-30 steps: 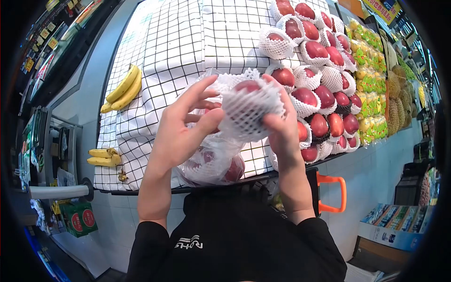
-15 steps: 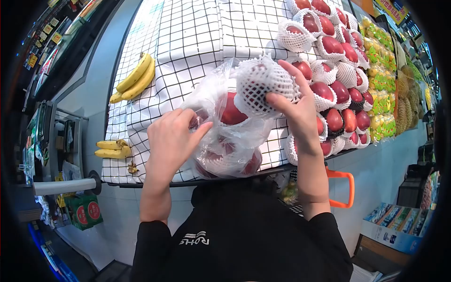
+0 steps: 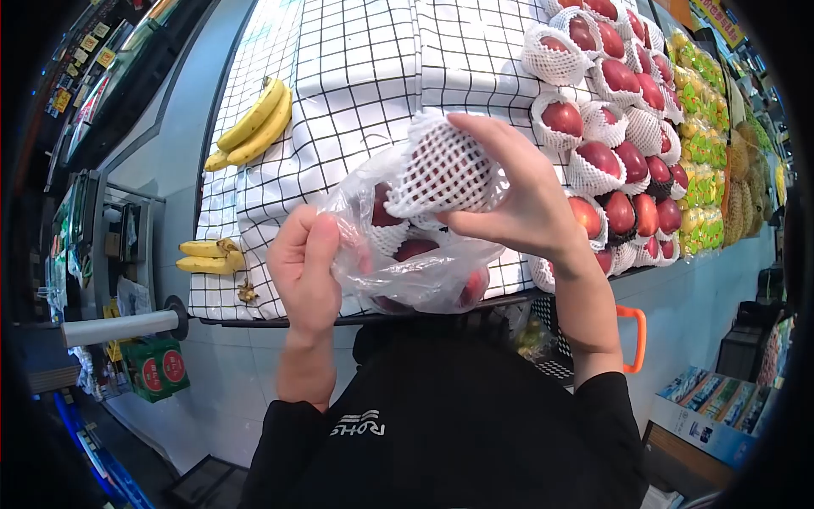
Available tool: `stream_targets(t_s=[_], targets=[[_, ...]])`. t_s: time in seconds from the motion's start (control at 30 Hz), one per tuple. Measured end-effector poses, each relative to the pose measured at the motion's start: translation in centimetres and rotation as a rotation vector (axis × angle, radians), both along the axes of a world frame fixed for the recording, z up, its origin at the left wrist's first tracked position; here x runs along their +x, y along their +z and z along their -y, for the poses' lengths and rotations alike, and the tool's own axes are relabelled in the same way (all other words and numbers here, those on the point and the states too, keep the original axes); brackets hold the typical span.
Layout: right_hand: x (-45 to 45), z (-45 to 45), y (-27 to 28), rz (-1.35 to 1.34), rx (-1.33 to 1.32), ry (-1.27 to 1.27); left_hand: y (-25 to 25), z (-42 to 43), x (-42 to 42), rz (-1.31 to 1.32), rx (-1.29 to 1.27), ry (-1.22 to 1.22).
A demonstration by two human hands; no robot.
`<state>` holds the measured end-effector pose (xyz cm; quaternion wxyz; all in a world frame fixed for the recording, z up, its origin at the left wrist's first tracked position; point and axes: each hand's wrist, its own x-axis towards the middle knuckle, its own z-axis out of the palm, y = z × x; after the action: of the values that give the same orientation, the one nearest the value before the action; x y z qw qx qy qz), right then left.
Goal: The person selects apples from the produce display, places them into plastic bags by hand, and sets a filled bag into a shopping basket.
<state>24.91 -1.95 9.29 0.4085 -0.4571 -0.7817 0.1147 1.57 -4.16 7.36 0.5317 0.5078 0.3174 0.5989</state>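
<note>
My left hand (image 3: 309, 267) is closed, pinching the left edge of a clear plastic bag (image 3: 424, 288). Inside the bag sit several dark red fruits, some in white foam nets. At the bag's mouth, my right hand (image 3: 526, 191) grips a red fruit in a white foam net (image 3: 445, 165), thumb below and fingers above it. Its net covers most of the skin, so I cannot tell the exact kind of fruit. The bag rests on the checked cloth (image 3: 356, 76) by the table's front edge.
Rows of red fruits in foam nets (image 3: 619, 76) line the right side, with bagged yellow fruit (image 3: 699, 161) beyond. Two bunches of bananas (image 3: 263, 127) lie at left. A roll on a bar (image 3: 123, 328) juts out at lower left; an orange handle (image 3: 640, 339) is at right.
The netted fruit has come down and slightly left over the bag's mouth, and it has turned. My left hand has drawn its fingers in on the bag's edge. The view has shifted a little.
</note>
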Motion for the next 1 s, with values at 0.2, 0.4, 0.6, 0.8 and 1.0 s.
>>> stream_targets(t_s=[0.2,0.4,0.6,0.8,1.0], targets=[[-1.3,0.1,0.6,-0.04,-0.218,0.25,0.3,0.1,0.6,-0.005,-0.012,0.056],[-0.2,0.3,1.0,0.237,-0.769,0.463,-1.7,-0.3,0.0,-0.017,0.014,0.142],[1.4,0.9,1.3,0.327,-0.684,0.414,-0.8,0.7,0.6,0.136,-0.04,0.145],[0.0,1.1,0.5,0.312,-0.471,0.299,-0.3,0.8,0.9,0.301,-0.111,-0.007],[1.6,0.2,1.1,0.508,-0.678,0.414,-1.4,0.4,0.4,0.447,-0.057,0.047]])
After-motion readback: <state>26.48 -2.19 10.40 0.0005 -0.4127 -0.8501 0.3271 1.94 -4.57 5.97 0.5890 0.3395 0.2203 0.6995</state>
